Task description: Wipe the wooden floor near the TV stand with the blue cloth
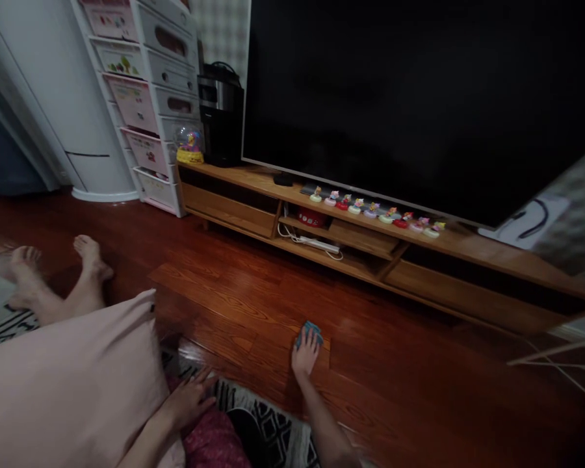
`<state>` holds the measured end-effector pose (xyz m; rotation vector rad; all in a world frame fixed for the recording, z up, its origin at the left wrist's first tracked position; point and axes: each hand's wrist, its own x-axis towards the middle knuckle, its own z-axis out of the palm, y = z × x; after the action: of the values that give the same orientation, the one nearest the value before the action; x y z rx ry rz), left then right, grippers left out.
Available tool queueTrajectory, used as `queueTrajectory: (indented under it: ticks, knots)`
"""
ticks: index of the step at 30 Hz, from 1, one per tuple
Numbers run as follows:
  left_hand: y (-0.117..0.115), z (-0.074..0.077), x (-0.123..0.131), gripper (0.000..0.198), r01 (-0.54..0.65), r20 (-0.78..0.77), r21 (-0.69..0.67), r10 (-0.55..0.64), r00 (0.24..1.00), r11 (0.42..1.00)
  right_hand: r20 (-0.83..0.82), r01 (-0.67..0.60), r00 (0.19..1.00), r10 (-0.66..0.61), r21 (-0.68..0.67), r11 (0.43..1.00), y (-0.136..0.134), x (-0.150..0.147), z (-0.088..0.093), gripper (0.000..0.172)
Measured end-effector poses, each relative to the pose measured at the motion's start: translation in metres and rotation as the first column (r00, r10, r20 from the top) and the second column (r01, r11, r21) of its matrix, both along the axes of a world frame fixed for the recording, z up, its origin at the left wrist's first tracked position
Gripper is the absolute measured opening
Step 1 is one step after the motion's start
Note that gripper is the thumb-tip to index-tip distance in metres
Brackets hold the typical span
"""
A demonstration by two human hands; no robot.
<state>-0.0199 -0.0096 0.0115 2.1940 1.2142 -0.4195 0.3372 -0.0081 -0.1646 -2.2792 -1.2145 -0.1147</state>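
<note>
On the reddish wooden floor (209,286), my right hand (305,357) presses down on a small crumpled blue-green cloth (312,327). Its fingers lie over the cloth, and part of the cloth shows around their tips. My left hand (191,396) rests palm down near the dark pink patterned clothing (213,439), beside a pale pink pillow (73,383). The fingers of that hand are spread and hold nothing.
A long low wooden TV stand (238,224) runs across ahead, bearing a large television (394,97) and a row of small figurines (355,205). A patterned rug (277,426) lies below me. Another person's bare feet (90,257) are at left, near a drawer tower (149,117).
</note>
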Motion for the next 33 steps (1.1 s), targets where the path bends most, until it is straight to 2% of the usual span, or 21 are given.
queueTrajectory:
  ticks: [2,5,7,9,11,12,14,16,18,20,21,23,25,27,29,31,33]
  knots:
    - [0.0,0.0,0.0,0.058,0.0,0.017,0.006,-0.001,1.0,1.0,0.024,-0.22,0.974,0.223,-0.093,0.971,0.001,-0.04,0.001,0.057]
    - [0.0,0.001,-0.001,0.058,0.005,0.028,0.014,-0.006,1.0,1.0,0.036,-0.482,0.869,0.493,-0.161,0.862,-0.009,-0.092,0.006,0.06]
    - [0.0,0.003,0.0,0.059,0.003,0.016,0.011,-0.003,1.0,1.0,0.027,-0.604,0.787,0.617,-0.176,0.778,-0.019,-0.111,0.013,0.061]
    - [-0.001,0.005,0.0,0.059,0.002,0.007,0.007,-0.002,1.0,1.0,0.01,-0.707,0.692,0.722,-0.192,0.681,-0.031,-0.112,0.021,0.062]
    - [-0.002,0.007,0.0,0.059,0.002,0.014,0.013,-0.003,1.0,1.0,-0.005,-0.772,0.612,0.791,-0.221,0.596,-0.044,-0.094,0.028,0.063]
    - [-0.003,0.008,0.0,0.059,0.004,0.018,0.017,-0.004,1.0,1.0,-0.009,-0.781,0.596,0.803,-0.237,0.578,-0.052,-0.08,0.03,0.064]
    - [-0.004,0.01,0.0,0.06,0.004,0.024,0.021,-0.005,1.0,1.0,-0.003,-0.75,0.629,0.777,-0.265,0.606,-0.069,-0.044,0.031,0.064]
    - [-0.005,0.012,0.0,0.061,0.004,0.025,0.023,-0.004,1.0,1.0,0.021,-0.641,0.74,0.672,-0.277,0.716,-0.088,-0.007,0.026,0.061]
    - [-0.006,0.013,-0.001,0.061,0.007,0.027,0.025,-0.008,1.0,1.0,0.052,-0.45,0.875,0.481,-0.274,0.85,-0.103,0.024,0.019,0.059]
    - [-0.006,0.013,-0.001,0.061,0.012,0.033,0.03,-0.013,0.999,0.999,0.078,-0.196,0.972,0.222,-0.253,0.947,-0.112,0.041,0.011,0.06]
    - [-0.006,0.013,-0.001,0.061,0.014,0.033,0.03,-0.015,0.999,0.999,0.086,-0.07,0.992,0.092,-0.239,0.969,-0.113,0.043,0.009,0.062]
    - [-0.006,0.013,-0.001,0.059,0.016,0.037,0.033,-0.017,0.999,0.999,0.093,0.126,0.99,-0.108,-0.221,0.967,-0.107,0.036,0.007,0.064]
    - [-0.006,0.011,-0.002,0.058,0.018,0.043,0.039,-0.02,0.999,0.999,0.09,0.2,0.979,-0.183,-0.237,0.951,-0.095,0.015,0.009,0.064]
    - [-0.005,0.009,-0.003,0.059,0.021,0.052,0.047,-0.023,0.998,0.999,0.072,0.127,0.991,-0.111,-0.276,0.953,-0.083,-0.015,0.012,0.062]
    - [-0.005,0.005,-0.004,0.06,0.019,0.061,0.047,-0.022,0.998,0.999,0.042,-0.056,0.997,0.072,-0.295,0.954,-0.074,-0.048,0.013,0.06]
    - [-0.004,0.001,-0.005,0.061,0.01,0.073,0.047,-0.014,0.997,0.999,0.016,-0.261,0.961,0.276,-0.273,0.926,-0.069,-0.079,0.009,0.057]
    - [-0.003,-0.002,-0.005,0.061,0.005,0.077,0.046,-0.008,0.997,0.999,-0.002,-0.411,0.907,0.422,-0.23,0.882,-0.063,-0.104,0.002,0.054]
